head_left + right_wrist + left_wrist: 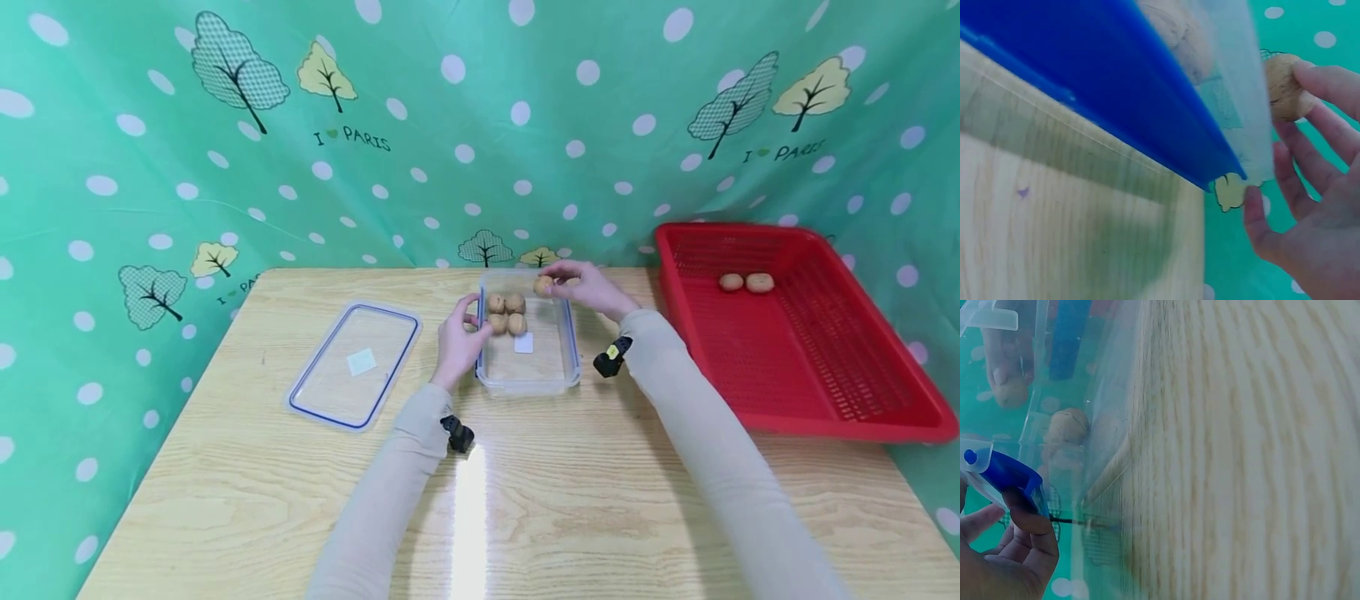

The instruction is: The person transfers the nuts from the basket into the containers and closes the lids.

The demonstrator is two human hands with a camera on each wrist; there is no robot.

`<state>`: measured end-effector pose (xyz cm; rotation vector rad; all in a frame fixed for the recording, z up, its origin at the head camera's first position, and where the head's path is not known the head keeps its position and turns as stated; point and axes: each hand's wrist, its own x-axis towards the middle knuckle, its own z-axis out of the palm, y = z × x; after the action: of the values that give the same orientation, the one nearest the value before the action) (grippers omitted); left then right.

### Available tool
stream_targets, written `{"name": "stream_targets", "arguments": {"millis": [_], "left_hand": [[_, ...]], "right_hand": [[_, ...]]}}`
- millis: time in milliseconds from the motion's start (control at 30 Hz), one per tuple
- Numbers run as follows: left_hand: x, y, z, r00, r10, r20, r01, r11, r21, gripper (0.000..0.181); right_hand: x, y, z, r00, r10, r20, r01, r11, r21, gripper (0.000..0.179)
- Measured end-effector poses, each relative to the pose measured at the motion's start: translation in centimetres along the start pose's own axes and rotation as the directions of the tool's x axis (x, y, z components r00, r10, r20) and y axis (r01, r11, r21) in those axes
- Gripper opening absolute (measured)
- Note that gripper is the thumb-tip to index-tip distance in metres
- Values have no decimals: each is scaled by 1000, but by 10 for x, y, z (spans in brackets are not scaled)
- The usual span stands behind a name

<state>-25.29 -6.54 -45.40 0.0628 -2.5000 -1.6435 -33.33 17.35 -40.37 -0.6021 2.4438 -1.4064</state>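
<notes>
A clear plastic food container [528, 385] with blue side clips stands at the table's back middle. Several walnuts [516, 325] sit grouped in its back left part, beside a small white square. My left hand [459, 340] holds the container's left side, its fingers around a blue clip [1013, 478] in the left wrist view. Between thumb and fingertips my right hand [588, 290] pinches another walnut [1286, 86], over the container's back right part. The right wrist view shows the other blue clip [1104, 81] close to the camera.
The container's clear lid [352, 410] with a blue seal lies flat on the table to the left. On the right stands a red plastic basket [810, 358] with two walnuts [746, 282] near its back. A green polka-dot curtain [420, 108] hangs behind the table.
</notes>
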Motion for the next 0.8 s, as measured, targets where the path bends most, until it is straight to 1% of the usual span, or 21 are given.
{"name": "stream_targets", "arguments": {"millis": [167, 267, 467, 533, 667, 800], "left_hand": [[-1, 0, 0, 1000, 0, 8, 0, 1000, -10, 60], [-1, -1, 0, 1000, 1, 6, -1, 1000, -13, 60], [-1, -1, 0, 1000, -1, 1, 1, 1000, -19, 60], [0, -1, 0, 1000, -1, 3, 1, 1000, -19, 60], [-1, 0, 0, 1000, -3, 5, 3, 1000, -17, 61], [-1, -1, 0, 1000, -6, 5, 6, 1000, -11, 60]], "right_hand": [[5, 9, 4, 995, -26, -101, 25, 1000, -18, 46], [7, 13, 6, 992, -39, -120, 35, 999, -29, 44], [8, 19, 11, 995, -43, -85, 40, 999, -36, 46], [8, 19, 14, 996, -45, -78, 40, 998, -57, 46], [12, 20, 20, 996, -74, -41, 68, 989, -128, 44], [16, 22, 24, 996, -90, -17, 86, 983, -160, 42]]}}
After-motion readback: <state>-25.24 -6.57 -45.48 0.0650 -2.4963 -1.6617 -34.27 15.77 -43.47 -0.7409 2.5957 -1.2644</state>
